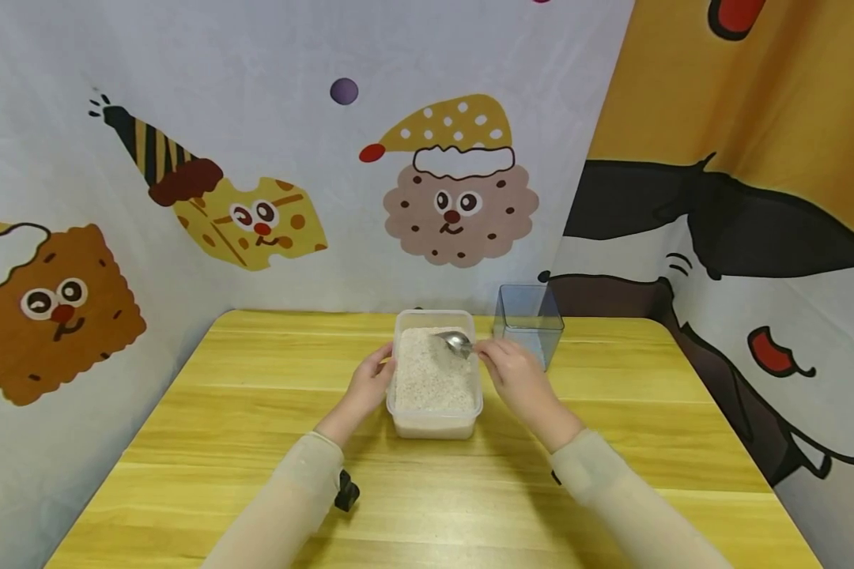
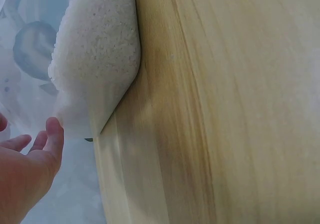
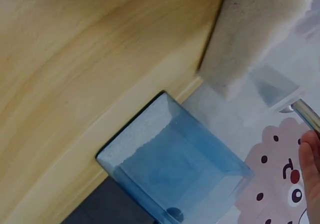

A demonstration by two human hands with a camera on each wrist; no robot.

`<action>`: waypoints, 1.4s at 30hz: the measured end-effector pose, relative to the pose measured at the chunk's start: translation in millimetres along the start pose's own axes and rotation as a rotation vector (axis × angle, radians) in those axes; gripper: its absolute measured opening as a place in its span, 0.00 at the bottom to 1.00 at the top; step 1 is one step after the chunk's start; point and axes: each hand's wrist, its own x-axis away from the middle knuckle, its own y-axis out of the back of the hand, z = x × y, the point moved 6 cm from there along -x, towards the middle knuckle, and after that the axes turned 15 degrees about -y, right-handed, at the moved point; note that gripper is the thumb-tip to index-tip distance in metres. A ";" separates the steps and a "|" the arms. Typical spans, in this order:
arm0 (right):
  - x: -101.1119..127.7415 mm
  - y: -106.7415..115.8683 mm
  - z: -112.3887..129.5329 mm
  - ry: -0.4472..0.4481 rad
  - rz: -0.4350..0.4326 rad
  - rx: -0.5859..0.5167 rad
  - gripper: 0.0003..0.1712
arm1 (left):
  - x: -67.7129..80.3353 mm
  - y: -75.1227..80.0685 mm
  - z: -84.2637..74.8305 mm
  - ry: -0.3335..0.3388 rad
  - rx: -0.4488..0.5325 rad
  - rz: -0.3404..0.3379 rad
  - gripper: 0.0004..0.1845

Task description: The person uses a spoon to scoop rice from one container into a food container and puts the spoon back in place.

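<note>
A clear plastic container [image 1: 434, 427] stands on the table, filled with rice [image 1: 434, 387]; its grains also show through the wall in the left wrist view. My left hand [image 1: 370, 383] rests against the container's left side, its fingertips touching the wall in the left wrist view [image 2: 35, 159]. With my right hand [image 1: 515, 375] I pinch the handle of a metal spoon [image 1: 455, 341] at the container's right rim. The spoon's bowl is over the rice near the far end; whether it touches the grains I cannot tell. In the right wrist view only part of that hand [image 3: 311, 169] shows.
A transparent bluish square box [image 1: 530, 320] stands at the back, just right of the container. The wooden table [image 1: 256, 411] ends at a cartoon-printed cloth [image 1: 292, 142]. A small black object [image 1: 346, 491] is by my left sleeve.
</note>
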 end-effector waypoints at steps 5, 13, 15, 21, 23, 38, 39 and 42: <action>3.4 1.4 -4.2 -0.121 0.070 -0.035 0.07 | 0.5 -0.3 0.3 0.008 -0.005 -0.004 0.24; 9.7 2.5 -9.8 -0.331 0.192 -0.103 0.08 | 0.3 0.3 0.2 0.004 0.003 -0.008 0.24; 11.4 3.7 -11.3 -0.371 0.210 -0.133 0.09 | 0.2 0.1 0.3 0.008 -0.006 -0.002 0.24; 14.9 2.9 -17.6 -0.457 0.262 -0.225 0.10 | 0.4 0.6 0.1 0.018 -0.015 0.009 0.25; 15.9 1.9 -19.9 -0.483 0.268 -0.268 0.11 | 0.6 1.1 -0.2 0.023 -0.015 0.015 0.25; 19.6 -14.4 -26.1 -0.698 0.287 -0.571 0.14 | 0.2 0.9 -0.1 0.000 -0.039 0.016 0.24; 19.6 -15.8 -26.2 -0.705 0.288 -0.580 0.14 | 0.2 1.1 0.0 -0.002 -0.039 0.015 0.24; 20.1 -19.4 -27.7 -0.731 0.280 -0.604 0.14 | 0.2 1.7 -0.8 -0.003 -0.034 0.012 0.24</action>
